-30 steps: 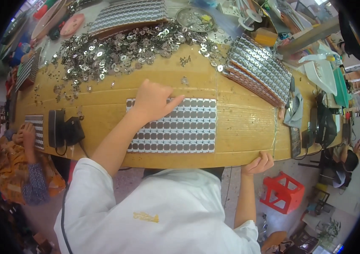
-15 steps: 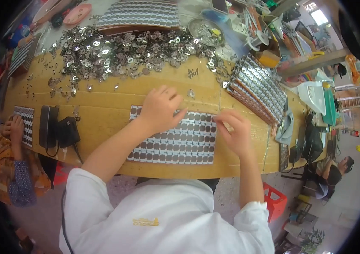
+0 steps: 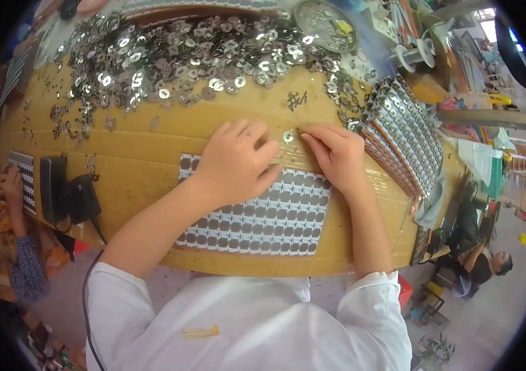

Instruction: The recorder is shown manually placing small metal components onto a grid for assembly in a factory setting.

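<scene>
Head view: left hand (image 3: 235, 162) rests flat, empty, on the gridded sheet (image 3: 257, 216); right hand (image 3: 336, 154) pinches toward a small metal washer (image 3: 288, 136) on the counter (image 3: 145, 167). Washer looks light, stiff, slippery; best gripped by its rim.

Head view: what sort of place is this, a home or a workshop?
Most likely a small assembly workshop. A large heap of shiny round metal washers covers the yellow-brown cardboard-topped workbench, a white sheet gridded with dark square pads lies under both hands, and filled trays are stacked alongside.
</scene>
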{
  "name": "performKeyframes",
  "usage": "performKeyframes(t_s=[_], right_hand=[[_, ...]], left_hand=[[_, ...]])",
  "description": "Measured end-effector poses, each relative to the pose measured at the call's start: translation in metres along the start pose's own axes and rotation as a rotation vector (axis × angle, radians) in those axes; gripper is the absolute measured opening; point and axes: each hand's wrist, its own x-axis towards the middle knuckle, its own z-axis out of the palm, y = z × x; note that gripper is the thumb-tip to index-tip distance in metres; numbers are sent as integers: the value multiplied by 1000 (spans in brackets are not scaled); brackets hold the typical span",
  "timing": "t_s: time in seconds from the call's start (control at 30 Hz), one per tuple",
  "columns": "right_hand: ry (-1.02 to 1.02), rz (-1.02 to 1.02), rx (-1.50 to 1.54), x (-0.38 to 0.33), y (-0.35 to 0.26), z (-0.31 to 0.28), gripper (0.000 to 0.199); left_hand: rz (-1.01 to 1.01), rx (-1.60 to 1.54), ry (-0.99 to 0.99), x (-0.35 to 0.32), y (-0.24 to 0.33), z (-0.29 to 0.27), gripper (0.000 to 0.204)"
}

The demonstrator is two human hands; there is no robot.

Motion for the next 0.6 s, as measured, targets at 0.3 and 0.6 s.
performKeyframes(t_s=[0.3,0.6], right_hand=[[28,290,112,-66,8,-52,14],[-40,328,430,-77,-1,-46,18]], left_hand=[[19,89,-13,-1,6,-7,24],[538,-141,-194,-1,145,55,18]])
